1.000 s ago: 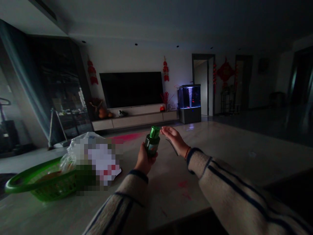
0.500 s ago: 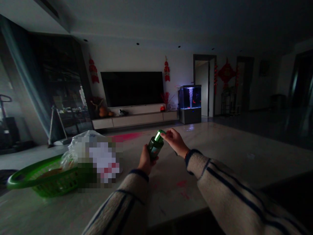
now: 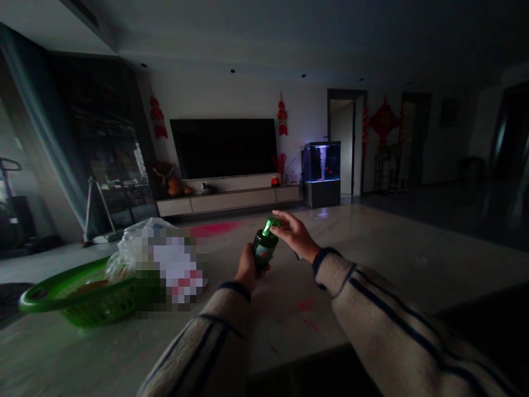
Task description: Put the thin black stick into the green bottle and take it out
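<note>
A small dark green bottle (image 3: 265,251) is wrapped in the fingers of my left hand (image 3: 247,270), held tilted a little to the right above the table. On its top sits a shiny green cap (image 3: 270,225). The fingers of my right hand (image 3: 296,234) are at the cap's right side, thumb and fingers around it, with the index finger raised somewhat above. Whether the cap is fully seated on the neck is too dark to tell.
A green plastic basket (image 3: 88,317) holding a clear plastic bag (image 3: 128,251) stands on the pale table (image 3: 372,259) at left, beside a blurred-out white and red item (image 3: 182,275). Beyond are a television (image 3: 223,149) and a lit fish tank (image 3: 324,162).
My right hand's fingers have spread and shifted on the cap, with the index finger lifted higher. The bottle in my left hand stands slightly more upright.
</note>
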{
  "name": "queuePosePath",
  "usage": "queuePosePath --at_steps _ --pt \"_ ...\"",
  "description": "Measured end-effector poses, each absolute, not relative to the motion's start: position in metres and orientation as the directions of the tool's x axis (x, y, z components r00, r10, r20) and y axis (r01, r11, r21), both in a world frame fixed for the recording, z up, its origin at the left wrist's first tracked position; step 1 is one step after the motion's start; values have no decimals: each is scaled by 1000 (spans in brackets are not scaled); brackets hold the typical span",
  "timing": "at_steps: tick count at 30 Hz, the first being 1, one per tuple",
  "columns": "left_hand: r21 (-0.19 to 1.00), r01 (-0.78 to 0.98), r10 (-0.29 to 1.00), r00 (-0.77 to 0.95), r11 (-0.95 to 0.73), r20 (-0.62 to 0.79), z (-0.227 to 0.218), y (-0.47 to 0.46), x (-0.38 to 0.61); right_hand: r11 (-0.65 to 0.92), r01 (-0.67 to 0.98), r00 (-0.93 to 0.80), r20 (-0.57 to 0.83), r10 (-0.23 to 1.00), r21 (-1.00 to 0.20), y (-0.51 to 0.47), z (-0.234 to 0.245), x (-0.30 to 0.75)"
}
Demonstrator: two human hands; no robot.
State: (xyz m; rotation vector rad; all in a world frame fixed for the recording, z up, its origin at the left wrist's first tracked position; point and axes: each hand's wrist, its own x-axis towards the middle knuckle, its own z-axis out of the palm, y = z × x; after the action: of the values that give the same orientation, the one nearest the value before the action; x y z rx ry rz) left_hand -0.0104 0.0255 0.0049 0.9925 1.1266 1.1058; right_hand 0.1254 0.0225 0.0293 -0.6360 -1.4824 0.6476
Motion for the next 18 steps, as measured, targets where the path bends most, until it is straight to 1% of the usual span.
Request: queuePosePath --at_steps 3,5,8,12,15,18 --pt "970 -157 982 46 186 -181 7 26 -11 660 -120 -46 668 742 -741 20 29 124" --pt "970 -161 983 32 182 -179 7 26 -11 664 -135 -39 674 738 -735 21 27 122" --pt "969 -171 984 11 178 -179 6 27 -11 681 -64 -1 683 730 -729 26 23 119" --pt "972 -157 984 40 177 -173 4 26 -9 679 52 78 681 728 -732 34 19 118" --pt "973 -145 983 44 180 -176 4 26 -9 674 60 77 676 733 -737 35 20 121" --pt "965 -178 982 47 191 -185 5 27 -10 675 56 60 677 733 -736 34 22 124"
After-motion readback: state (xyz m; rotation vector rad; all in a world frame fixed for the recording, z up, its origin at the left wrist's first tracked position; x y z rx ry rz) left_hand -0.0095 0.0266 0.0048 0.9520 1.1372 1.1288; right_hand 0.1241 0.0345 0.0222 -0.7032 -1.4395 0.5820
